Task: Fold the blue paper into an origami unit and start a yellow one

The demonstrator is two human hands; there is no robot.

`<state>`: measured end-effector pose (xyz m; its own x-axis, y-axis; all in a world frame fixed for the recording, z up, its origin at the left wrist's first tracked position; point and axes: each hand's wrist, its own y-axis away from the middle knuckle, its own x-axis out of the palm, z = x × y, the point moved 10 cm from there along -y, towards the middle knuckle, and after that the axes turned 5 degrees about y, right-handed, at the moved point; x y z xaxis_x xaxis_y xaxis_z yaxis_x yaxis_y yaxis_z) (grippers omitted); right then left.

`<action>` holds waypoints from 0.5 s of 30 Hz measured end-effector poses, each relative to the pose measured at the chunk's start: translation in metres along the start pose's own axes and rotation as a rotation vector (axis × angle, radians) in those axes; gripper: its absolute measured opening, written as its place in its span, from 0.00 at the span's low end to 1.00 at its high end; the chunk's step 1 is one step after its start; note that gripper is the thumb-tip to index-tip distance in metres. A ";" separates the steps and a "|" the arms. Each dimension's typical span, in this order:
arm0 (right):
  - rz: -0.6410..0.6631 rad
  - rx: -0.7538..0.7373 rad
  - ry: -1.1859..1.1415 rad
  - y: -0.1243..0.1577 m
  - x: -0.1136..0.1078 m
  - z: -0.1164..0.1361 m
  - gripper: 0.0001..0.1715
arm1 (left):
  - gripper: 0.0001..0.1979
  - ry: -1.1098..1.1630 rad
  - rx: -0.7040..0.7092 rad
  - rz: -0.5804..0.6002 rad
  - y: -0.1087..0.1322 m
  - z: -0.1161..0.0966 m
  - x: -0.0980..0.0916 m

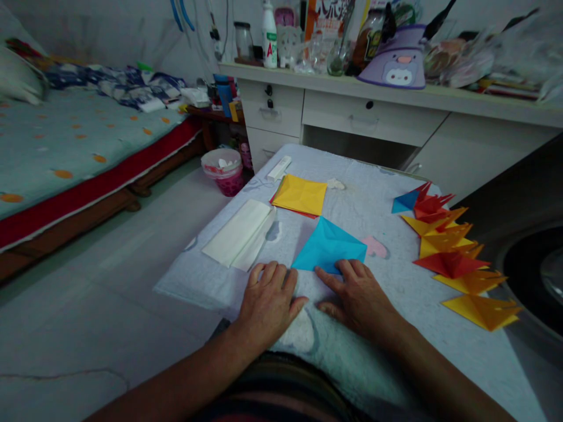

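A blue sheet of origami paper [329, 245], creased and folded along its near edge, lies on the cloth-covered table. At its left corner my left hand [270, 296] rests with fingers stretched flat, the fingertips by the corner. My right hand [358, 293] presses on the near right edge with its fingers spread. To the left lies a folded white paper [240, 233]. Beyond the blue sheet sits a stack of yellow paper squares [301, 194] with red showing beneath. Along the right side stands a row of folded paper pieces [453, 264] in yellow, red and blue.
A small white box [279, 168] lies near the table's far left edge. Behind is a white desk [334, 99] crowded with bottles, jars and a purple visor [396, 61]. A pink bin [229, 176] stands on the floor, beside a bed [79, 140].
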<state>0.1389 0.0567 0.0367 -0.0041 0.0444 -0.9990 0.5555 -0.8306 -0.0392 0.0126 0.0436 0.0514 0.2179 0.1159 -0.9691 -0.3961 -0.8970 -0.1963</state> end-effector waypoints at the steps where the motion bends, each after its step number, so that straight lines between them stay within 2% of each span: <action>1: -0.002 -0.001 -0.003 0.000 0.000 0.000 0.36 | 0.22 -0.002 0.000 -0.006 0.001 0.000 0.000; 9: -0.005 -0.008 -0.002 0.000 0.002 0.000 0.36 | 0.17 0.015 0.026 -0.083 0.005 -0.003 -0.003; 12: -0.025 -0.009 -0.001 0.000 0.001 0.000 0.36 | 0.21 0.037 0.059 -0.049 0.002 -0.005 0.000; 15: -0.031 -0.007 0.001 0.000 -0.001 0.000 0.36 | 0.26 0.048 0.027 -0.003 -0.001 -0.001 0.004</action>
<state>0.1390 0.0567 0.0374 -0.0206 0.0706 -0.9973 0.5611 -0.8248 -0.0699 0.0151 0.0441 0.0478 0.2620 0.0976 -0.9601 -0.4186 -0.8849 -0.2042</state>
